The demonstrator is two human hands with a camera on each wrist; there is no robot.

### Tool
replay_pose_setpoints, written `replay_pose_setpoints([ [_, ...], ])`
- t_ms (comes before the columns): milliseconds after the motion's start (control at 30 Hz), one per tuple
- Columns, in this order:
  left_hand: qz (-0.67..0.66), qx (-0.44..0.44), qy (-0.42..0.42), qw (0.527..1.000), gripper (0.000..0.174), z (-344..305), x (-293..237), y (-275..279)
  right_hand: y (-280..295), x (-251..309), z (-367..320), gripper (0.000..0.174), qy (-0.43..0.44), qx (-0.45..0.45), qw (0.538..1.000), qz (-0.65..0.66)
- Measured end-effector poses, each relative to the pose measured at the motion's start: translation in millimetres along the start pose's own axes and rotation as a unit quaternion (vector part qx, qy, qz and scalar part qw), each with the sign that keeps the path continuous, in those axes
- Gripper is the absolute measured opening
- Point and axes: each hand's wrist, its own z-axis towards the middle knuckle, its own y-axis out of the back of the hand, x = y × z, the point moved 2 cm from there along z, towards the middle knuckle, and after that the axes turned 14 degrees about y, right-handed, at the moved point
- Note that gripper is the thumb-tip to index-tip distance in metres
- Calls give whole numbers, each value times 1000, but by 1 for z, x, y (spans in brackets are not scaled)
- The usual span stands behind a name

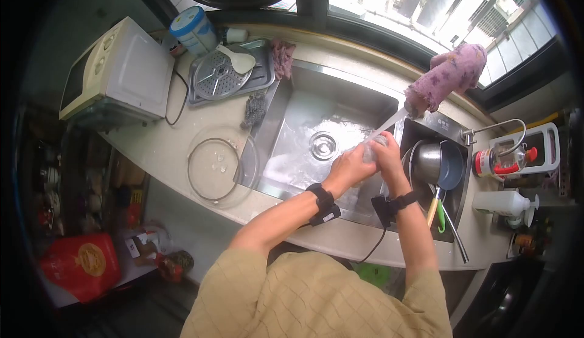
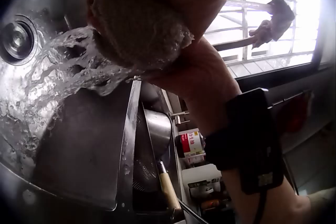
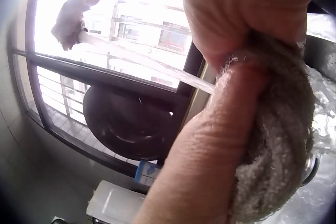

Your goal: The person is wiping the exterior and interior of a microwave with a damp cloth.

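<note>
Over the right part of the steel sink basin (image 1: 292, 125), my left hand (image 1: 353, 169) and right hand (image 1: 387, 154) squeeze a wet grey cloth (image 1: 368, 154) together. Its rough, fluffy pile shows as a bunched lump of cloth (image 3: 278, 145) in the right wrist view. Fingers of both hands curl round it. A stream of water (image 1: 389, 121) runs from the tap, whose spout is wrapped in pink patterned fabric (image 1: 450, 78), onto the hands and cloth. In the left wrist view, water (image 2: 79, 66) splashes off the cloth into the basin.
Right of the basin, a smaller sink holds a steel pot (image 1: 426, 160) and a dark pan (image 1: 451, 165) with handles sticking out. A glass lid (image 1: 213, 168) lies on the left counter, near a grey scourer (image 1: 253, 110). Behind are a metal tray (image 1: 201, 98) and a microwave (image 1: 131, 64).
</note>
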Motion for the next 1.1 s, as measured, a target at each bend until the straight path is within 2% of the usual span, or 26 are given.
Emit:
replay_pose_setpoints([
  [100, 16, -9, -28, 999, 54, 8, 8, 0, -9, 32, -9, 36, -13, -56, 996, 70],
  [133, -107, -11, -33, 994, 53, 15, 19, -4, -3, 27, -8, 41, -61, -39, 993, 95],
  [167, -228, -12, -39, 973, 52, 22, 30, -7, 2, 23, -9, 41, -62, -41, 993, 96],
  [200, -364, 100, 43, 925, 48, 22, 33, -2, 3, 23, -9, 41, -59, -45, 989, 126],
  [233, -363, 101, 43, 925, 48, 17, 34, 2, 3, 25, -10, 42, -55, -49, 985, 157],
  [267, -487, 135, 123, 854, 47, 8, 38, 1, 1, 26, -15, 40, -23, -86, 984, 153],
  [300, -598, 166, 200, 759, 45, -3, 36, 2, -5, 30, -20, 40, -24, -87, 984, 154],
  [333, -639, 198, 238, 704, 46, -7, 39, -3, -10, 35, -25, 38, 13, -87, 984, 155],
  [400, -659, 179, 232, 692, 44, -4, 40, -11, -16, 36, -33, 38, 96, -70, 985, 128],
  [467, -679, 162, 229, 678, 43, -1, 43, -15, -22, 35, -44, 36, 85, -81, 979, 167],
  [500, -617, 61, 148, 770, 40, -1, 40, -9, -24, 37, -48, 35, 76, -90, 971, 206],
  [533, -536, -41, 63, 841, 38, -3, 36, -3, -22, 30, -50, 27, 49, -96, 971, 215],
  [567, -534, -36, 66, 842, 38, -6, 33, -3, -21, 24, -50, 27, 47, -102, 970, 214],
  [600, -426, -116, -34, 897, 35, -12, 25, 5, -21, 17, -48, 24, 7, -110, 958, 265],
  [633, -304, -191, -135, 924, 33, -21, 15, 11, -21, 11, -46, 23, -32, -118, 941, 316],
  [667, -282, -194, -183, 921, 36, -29, 6, 14, -23, 8, -46, 29, -61, -112, 936, 327],
  [700, -279, -190, -184, 923, 36, -33, 3, 16, -22, 9, -45, 29, -60, -117, 935, 329],
  [767, -172, -194, -309, 915, 41, -44, -5, 20, -25, 11, -46, 37, -133, -54, 916, 375],
  [800, -124, -198, -361, 903, 38, -51, -11, 23, -24, 16, -47, 37, -134, -59, 914, 377],
  [833, -123, -194, -360, 904, 38, -53, -11, 24, -24, 24, -48, 40, -150, -18, 921, 359],
  [900, -55, -166, -486, 856, 31, -61, -13, 23, -26, 45, -48, 44, -182, 66, 928, 317],
  [933, -36, -161, -513, 842, 23, -65, -16, 23, -24, 55, -48, 44, -182, 111, 938, 275],
  [967, -36, -158, -510, 845, 23, -66, -15, 23, -20, 55, -44, 44, -186, 109, 936, 277],
  [1033, 20, -115, -581, 805, 21, -70, -13, 19, -20, 60, -34, 43, -161, 242, 936, 201],
  [1067, 32, -118, -602, 789, 18, -71, -12, 16, -21, 63, -34, 36, -209, 237, 930, 188],
  [1100, 31, -117, -599, 791, 18, -70, -10, 14, -22, 65, -32, 36, -213, 237, 929, 188],
])
